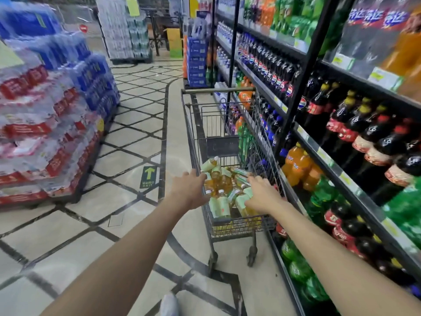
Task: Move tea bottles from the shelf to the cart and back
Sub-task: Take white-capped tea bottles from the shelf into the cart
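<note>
Both hands in the cart at the tea bottle pile: slip and roll hazards.

I saw the left hand (191, 190) and the right hand (262, 194) reaching into the cart (239, 225), with the tea bottles (219, 206) lying in a loose pile between and just beyond them. The fingertips were lost among the bottles, so I could not tell whether either hand gripped one or merely touched it. In my judgement, pulling one bottle could shift its neighbours and cause a fumble. A push could roll the cart away on its castors (251, 256). The right elbow could strike the stocked shelf (304, 87) just right of that hand.
</note>
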